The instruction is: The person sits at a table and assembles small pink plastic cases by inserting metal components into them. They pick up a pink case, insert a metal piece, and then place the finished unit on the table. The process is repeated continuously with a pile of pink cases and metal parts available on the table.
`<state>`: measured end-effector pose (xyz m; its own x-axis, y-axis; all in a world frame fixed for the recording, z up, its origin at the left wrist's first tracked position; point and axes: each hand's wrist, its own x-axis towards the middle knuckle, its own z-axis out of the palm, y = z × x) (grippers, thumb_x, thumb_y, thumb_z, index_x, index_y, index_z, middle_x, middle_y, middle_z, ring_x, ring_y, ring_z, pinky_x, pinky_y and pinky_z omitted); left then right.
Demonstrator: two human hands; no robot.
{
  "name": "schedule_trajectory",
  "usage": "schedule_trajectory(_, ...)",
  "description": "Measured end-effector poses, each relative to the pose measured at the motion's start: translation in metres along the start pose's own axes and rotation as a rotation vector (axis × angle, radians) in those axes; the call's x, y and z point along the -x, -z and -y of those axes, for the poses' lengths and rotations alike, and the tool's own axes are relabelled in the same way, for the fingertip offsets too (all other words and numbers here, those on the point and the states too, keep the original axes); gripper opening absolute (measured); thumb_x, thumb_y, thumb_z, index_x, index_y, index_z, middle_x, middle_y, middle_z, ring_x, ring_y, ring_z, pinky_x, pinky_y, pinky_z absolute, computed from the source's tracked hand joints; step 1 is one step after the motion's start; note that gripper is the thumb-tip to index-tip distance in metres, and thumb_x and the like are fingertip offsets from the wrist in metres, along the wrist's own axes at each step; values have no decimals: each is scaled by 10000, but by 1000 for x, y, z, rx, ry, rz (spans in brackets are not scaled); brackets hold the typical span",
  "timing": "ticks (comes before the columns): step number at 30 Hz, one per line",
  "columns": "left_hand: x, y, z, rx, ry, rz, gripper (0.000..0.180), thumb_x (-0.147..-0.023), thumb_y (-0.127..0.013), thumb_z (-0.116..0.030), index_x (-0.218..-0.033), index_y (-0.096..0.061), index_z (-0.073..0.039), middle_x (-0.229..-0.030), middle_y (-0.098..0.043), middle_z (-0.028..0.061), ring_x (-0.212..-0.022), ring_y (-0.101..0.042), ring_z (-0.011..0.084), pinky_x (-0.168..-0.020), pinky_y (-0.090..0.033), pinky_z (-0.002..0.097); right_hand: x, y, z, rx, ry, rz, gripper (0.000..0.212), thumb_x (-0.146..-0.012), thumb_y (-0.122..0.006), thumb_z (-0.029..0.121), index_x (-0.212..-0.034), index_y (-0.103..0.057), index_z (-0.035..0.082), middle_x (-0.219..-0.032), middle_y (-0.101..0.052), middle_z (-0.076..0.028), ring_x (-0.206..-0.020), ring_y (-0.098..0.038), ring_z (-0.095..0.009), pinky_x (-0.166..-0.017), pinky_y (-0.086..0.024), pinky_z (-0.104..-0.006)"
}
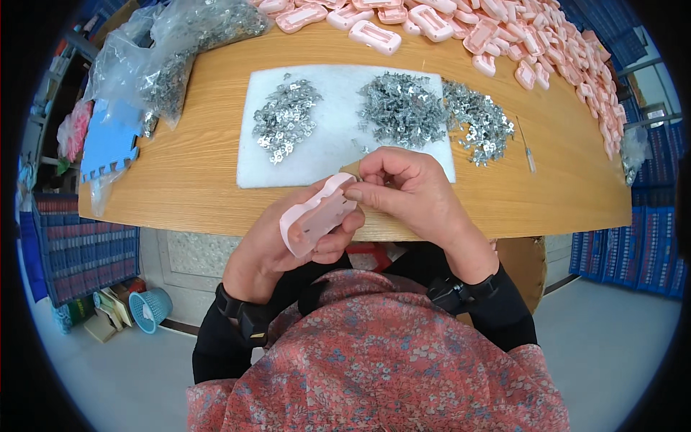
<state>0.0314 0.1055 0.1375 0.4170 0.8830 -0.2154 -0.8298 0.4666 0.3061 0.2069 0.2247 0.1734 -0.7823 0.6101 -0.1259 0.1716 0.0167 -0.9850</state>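
My left hand (258, 241) is closed around a pale pink plastic casing (320, 218), tilted with its hollow side facing me and to the right. My right hand (417, 191) pinches at the casing's far end, its thumb by the rim. Whatever sits between those right fingertips is too small and hidden to make out. A tan wrap (350, 170) shows at the fingers there. Just beyond my hands lies a white foam sheet (334, 144), bearing a smaller heap of small metal pieces (284, 119) on the left and a larger metal heap (403, 108) on the right.
More metal pieces (479, 122) spill onto the wooden table (561, 194), near a thin screwdriver-like tool (530, 155). Many pink casings (504, 36) cover the far right. Clear plastic bags (169, 72) of metal pieces and a blue foam mat (111, 140) occupy the left.
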Motion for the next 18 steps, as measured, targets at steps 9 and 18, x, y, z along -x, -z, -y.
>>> schedule_trajectory(9,-12,9,12,151,9,130,424,-1032,-425,-401,-1307,-523,-94,-1002,-594,191,-564,-461,119,-459,-343,230,16,12,-15,-171,17,-18,198,-963,-649,90,-1139,-643,-2,-976,-665,-2,-883,-575,-33,-797,-488,-216)
schedule_trajectory(18,-34,-5,39,195,143,165,466,-1046,-399,-409,-1317,-501,-43,-1034,-588,256,-542,-479,140,-421,-360,216,51,21,-7,-274,-118,-41,214,-938,-697,165,-1054,-654,-9,-890,-673,3,-802,-601,-37,-729,-499,-208)
